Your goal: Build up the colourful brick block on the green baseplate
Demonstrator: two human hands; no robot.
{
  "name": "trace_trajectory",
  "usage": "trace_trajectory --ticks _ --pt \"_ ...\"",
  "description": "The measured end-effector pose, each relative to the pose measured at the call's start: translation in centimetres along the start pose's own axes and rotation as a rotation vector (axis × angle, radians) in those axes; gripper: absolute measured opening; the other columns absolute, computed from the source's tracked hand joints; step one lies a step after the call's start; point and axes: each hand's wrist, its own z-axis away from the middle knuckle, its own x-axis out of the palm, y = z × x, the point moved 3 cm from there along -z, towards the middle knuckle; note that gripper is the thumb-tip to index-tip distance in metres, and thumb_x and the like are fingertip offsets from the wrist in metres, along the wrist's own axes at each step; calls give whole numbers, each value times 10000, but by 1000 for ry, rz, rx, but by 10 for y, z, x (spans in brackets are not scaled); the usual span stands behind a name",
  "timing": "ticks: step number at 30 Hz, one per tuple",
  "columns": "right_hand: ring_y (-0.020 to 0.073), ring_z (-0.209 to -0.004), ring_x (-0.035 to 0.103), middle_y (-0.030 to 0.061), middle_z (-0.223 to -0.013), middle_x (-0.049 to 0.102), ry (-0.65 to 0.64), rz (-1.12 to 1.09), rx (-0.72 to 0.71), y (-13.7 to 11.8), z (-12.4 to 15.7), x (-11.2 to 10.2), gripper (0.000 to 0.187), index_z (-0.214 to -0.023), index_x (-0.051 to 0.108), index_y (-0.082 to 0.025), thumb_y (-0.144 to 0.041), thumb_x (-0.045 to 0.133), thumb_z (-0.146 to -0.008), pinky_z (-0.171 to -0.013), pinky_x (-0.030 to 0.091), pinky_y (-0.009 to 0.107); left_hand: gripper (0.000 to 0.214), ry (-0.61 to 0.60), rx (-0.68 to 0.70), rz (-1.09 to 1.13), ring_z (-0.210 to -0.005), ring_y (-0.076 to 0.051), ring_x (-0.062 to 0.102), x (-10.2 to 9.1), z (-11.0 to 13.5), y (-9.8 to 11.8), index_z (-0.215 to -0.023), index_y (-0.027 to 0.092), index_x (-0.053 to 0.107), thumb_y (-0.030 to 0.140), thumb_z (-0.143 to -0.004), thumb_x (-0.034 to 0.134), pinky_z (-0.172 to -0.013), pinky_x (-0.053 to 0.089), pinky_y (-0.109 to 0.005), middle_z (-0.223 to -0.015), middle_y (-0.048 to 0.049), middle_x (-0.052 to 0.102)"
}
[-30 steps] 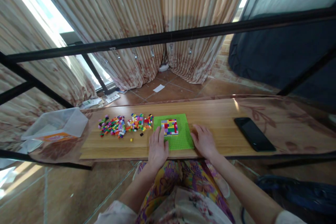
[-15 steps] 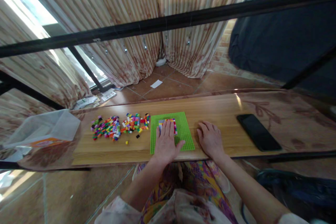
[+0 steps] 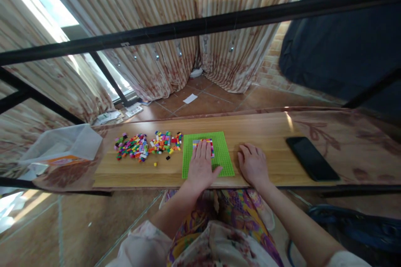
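My left hand point(image 3: 202, 164) lies flat over a patch of coloured toy bricks point(image 3: 213, 150) on a green baseplate point(image 3: 225, 154). Its fingers are stretched out and the thumb points off to the right; most of the patch is hidden beneath them. To the right of the baseplate, my right hand point(image 3: 253, 163) rests palm down on the wooden board point(image 3: 272, 125), fingers loosely bent and a little apart, with nothing visible in it. Left of the baseplate lies a spread of loose bricks point(image 3: 133, 147) in many colours. A yellow brick point(image 3: 155, 164) and a black brick point(image 3: 168, 158) lie apart from it.
A black phone point(image 3: 311, 158) lies at the board's right end. On the far left stands a clear plastic bin point(image 3: 69, 144) with an orange label. A black metal bar point(image 3: 175, 29) crosses beyond the table, in front of striped curtains point(image 3: 150, 0).
The whole view has shifted slightly, so everything appears a little further right. Both hands keep their places on the baseplate and the board.
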Motion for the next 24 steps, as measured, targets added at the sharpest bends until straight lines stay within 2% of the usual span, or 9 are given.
trace_trajectory --ticks 6,16,24 --pt "274 -1086 486 117 -1212 611 12 -7 -4 2 2 1 326 -1161 620 -154 -306 428 -946 -889 372 388 896 1 8 31 -1467 -328 153 1 1 -1 -1468 35 246 555 -806 552 -1171 221 -504 -1551 -218 261" --pt "266 -1058 500 105 -1193 623 2 -9 -18 7 1 5 326 -1151 623 -161 -307 419 -942 -887 369 386 818 40 6 132 -1465 -330 160 6 4 -4 -1474 138 282 523 -814 572 -1163 210 -522 -1555 -176 271" --pt "274 -1062 513 124 -1191 623 11 -14 -53 13 2 10 356 -1153 624 -145 -319 401 -936 -898 379 406 727 38 22 147 -1457 -312 189 4 8 -4 -1462 162 319 450 -841 564 -1169 193 -511 -1549 -152 293"
